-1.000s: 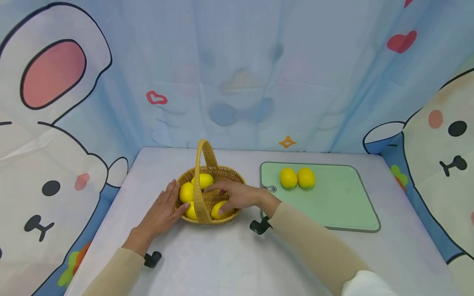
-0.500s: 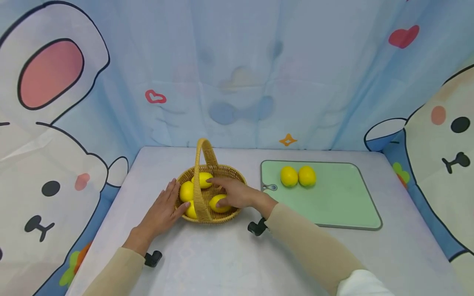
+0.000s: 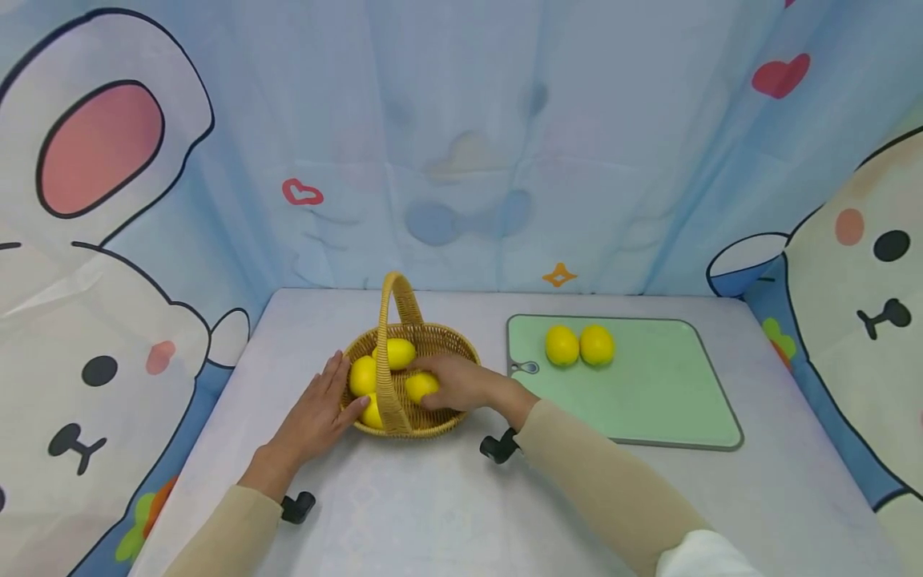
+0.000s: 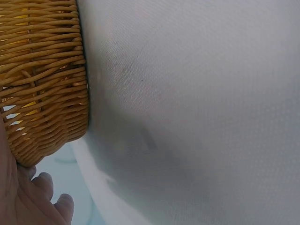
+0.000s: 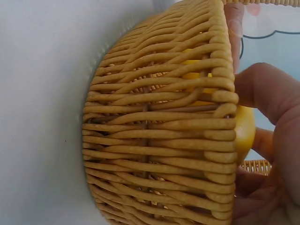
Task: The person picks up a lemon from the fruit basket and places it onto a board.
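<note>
The left hand [image 3: 317, 405] rests straight-fingered against the basket's left side, while the right hand [image 3: 461, 383] pinches a lemon [image 3: 421, 388] inside the basket, between thumb and fingers. The step in hand looks like shifting that lemon; the next move probably calls for a firm pinch clear of the handle [image 3: 388, 393]. The wicker basket [image 3: 429, 430] also holds three other lemons [image 3: 363, 375], toward its left. Farther right, two more lemons [image 3: 597, 345] sit side by side on a green board [image 3: 656, 401].
</note>
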Available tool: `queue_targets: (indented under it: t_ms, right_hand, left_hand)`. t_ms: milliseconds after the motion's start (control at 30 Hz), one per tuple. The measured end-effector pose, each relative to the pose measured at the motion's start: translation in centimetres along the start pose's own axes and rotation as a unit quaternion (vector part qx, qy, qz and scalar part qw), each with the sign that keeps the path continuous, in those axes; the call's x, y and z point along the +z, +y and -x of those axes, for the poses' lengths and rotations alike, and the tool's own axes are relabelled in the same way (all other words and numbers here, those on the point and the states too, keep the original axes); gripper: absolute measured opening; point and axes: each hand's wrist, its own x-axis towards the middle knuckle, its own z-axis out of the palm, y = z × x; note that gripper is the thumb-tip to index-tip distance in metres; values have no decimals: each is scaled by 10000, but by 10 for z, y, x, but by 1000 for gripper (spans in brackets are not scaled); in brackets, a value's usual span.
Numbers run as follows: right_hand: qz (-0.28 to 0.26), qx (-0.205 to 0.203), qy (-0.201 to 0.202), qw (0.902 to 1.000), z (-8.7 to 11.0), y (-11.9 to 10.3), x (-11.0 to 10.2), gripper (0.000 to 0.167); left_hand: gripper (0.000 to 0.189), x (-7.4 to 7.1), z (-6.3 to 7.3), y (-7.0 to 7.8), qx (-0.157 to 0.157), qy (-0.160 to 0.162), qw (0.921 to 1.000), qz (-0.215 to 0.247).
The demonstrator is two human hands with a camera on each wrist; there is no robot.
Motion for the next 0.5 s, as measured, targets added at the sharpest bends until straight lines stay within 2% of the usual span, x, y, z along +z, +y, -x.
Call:
queue_targets:
  t_ms: [267, 500]
  right_hand:
    - [-296, 206, 450, 9983, -1, 4, 3, 55]
    - [-687, 171, 835, 9940, 0, 4, 3, 52]
  left_hand:
    - [89, -1, 2, 0, 23, 22, 10000, 42]
    - [90, -2, 2, 2, -54, -76, 9999, 84]
